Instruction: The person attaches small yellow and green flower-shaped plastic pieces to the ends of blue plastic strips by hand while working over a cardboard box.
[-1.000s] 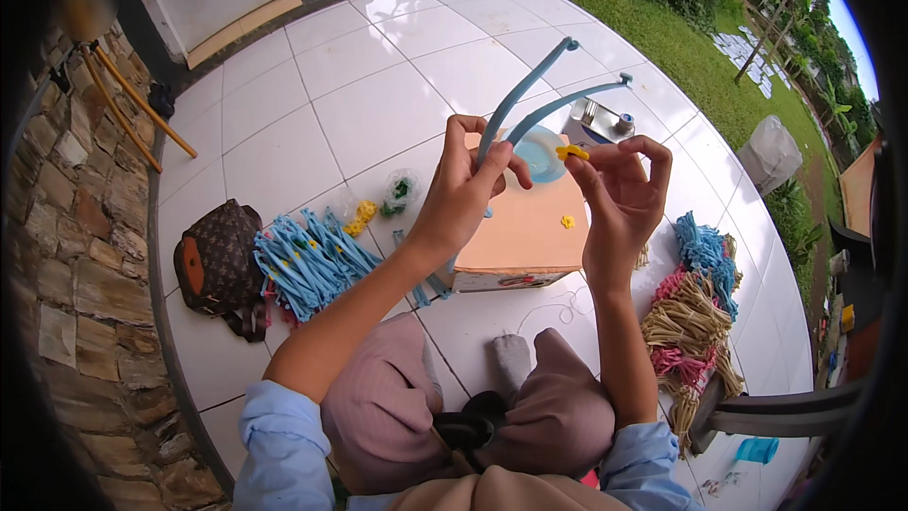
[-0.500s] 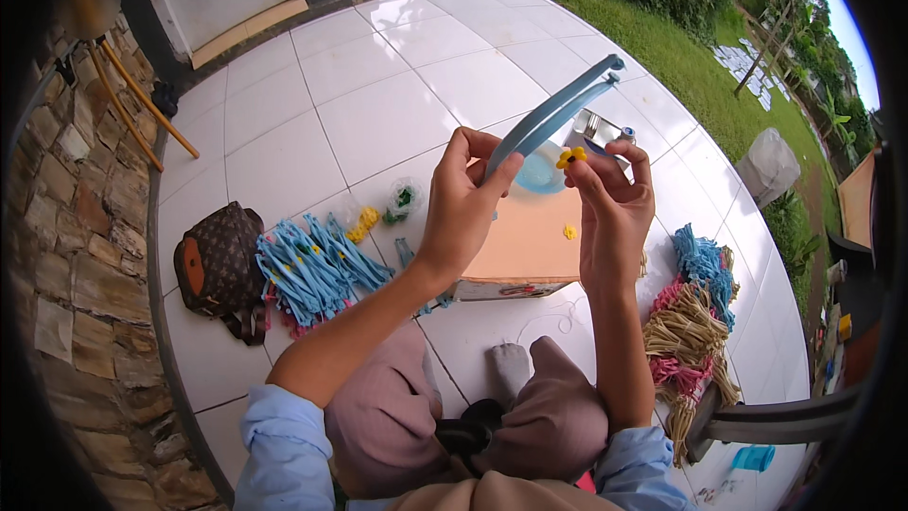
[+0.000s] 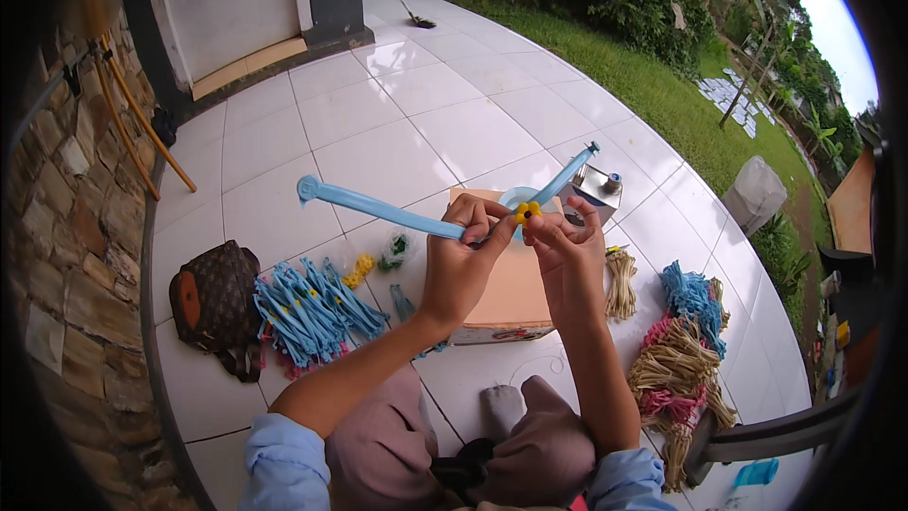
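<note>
Above the box, my left hand [image 3: 463, 260] is closed on a light blue strap [image 3: 383, 218]. One end of the strap reaches out to the left and the other rises to the far right. My right hand [image 3: 572, 260] pinches a small yellow flower [image 3: 528, 212] with a dark centre, held against the strap between both hands' fingertips. Whether the flower is fastened there is hidden. Below them is the cardboard box [image 3: 506, 308] with a peach top, and a pale blue bowl [image 3: 517, 196] shows partly behind my fingers.
On the left lie a brown patterned bag [image 3: 216, 298], a pile of blue straps [image 3: 307, 312] and small plastic bags of yellow [image 3: 358, 271] and green pieces [image 3: 395, 251]. A metal can [image 3: 598, 189] stands beyond the box. Beige, pink and blue bundles [image 3: 681, 360] lie at right.
The strap was folded double in my left hand and now spreads out to both sides. My right hand has brought the flower left and down against it.
</note>
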Demonstrator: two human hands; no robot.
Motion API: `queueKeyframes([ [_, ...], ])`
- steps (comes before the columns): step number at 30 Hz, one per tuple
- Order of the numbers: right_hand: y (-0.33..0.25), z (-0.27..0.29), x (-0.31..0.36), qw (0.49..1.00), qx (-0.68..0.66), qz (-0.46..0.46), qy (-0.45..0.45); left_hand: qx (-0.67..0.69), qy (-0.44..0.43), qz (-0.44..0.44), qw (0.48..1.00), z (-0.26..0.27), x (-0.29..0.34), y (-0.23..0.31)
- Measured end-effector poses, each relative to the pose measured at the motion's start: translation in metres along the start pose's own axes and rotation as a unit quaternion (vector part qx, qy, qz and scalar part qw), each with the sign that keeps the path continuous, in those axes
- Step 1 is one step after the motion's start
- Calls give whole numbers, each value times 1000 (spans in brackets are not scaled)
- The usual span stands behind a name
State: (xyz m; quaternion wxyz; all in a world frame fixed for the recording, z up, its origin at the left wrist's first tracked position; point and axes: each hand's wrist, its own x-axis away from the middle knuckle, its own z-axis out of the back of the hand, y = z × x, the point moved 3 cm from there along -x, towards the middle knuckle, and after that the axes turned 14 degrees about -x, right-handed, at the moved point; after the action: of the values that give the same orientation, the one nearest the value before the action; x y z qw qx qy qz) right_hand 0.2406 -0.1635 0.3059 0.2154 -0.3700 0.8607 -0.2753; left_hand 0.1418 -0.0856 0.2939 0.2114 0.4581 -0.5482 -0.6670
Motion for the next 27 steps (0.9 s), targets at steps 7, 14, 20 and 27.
queueKeyframes([
  [7, 4, -4, 0, 1000, 9, 7, 7, -35, 19, -44, 998, 5, 1, 4],
  [14, 5, -4, 0, 1000, 20, 17, 11, -76, -4, -57, 995, 8, 0, 1],
  [20, 6, -1, -2, 999, 24, 25, 17, -77, -13, -72, 994, 7, 1, 3],
  [27, 10, 2, -2, 1000, 5, 5, 19, -80, -21, -79, 993, 6, 3, -2],
])
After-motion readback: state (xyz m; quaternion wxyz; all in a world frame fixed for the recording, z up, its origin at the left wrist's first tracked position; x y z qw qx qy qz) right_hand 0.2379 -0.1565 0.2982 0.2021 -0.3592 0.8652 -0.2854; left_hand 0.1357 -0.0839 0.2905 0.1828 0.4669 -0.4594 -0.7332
